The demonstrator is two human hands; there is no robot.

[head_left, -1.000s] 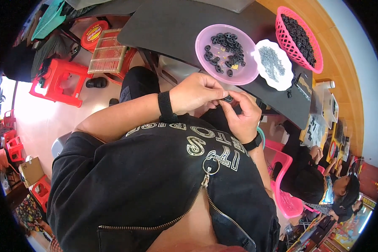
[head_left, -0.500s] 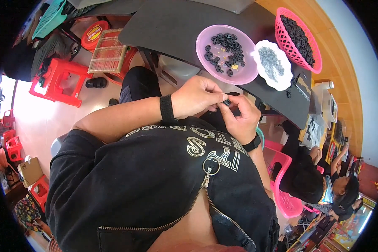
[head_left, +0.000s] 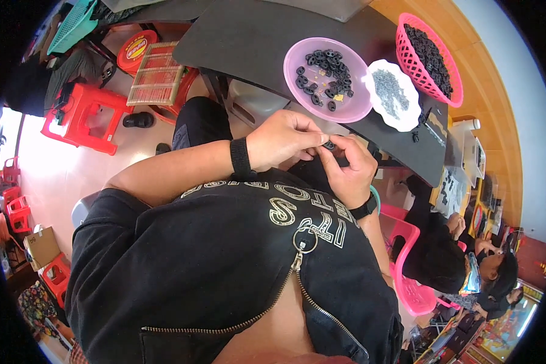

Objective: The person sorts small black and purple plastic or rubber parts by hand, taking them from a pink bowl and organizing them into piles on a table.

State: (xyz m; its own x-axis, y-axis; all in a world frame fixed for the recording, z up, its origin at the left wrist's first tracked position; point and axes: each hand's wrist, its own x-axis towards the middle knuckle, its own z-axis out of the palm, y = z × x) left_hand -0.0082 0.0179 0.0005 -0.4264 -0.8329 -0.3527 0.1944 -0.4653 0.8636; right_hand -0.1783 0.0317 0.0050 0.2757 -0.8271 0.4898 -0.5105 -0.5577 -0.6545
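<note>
Head view: left hand [head_left: 285,138] and right hand [head_left: 346,170] meet fingertip to fingertip above lap, both pinching small black ring-shaped part [head_left: 330,145]. Dark bench [head_left: 249,42] beyond hands carries purple plate [head_left: 358,109] of black parts, white plate [head_left: 406,118] of grey bits, pink basket [head_left: 452,91] of black parts. Round red tin [head_left: 136,48] with yellow label on floor, far left. Hands unmoved since earlier frames.

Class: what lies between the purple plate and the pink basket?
In the head view, a white plate of small grey pieces sits between the purple plate and the pink basket.
</note>
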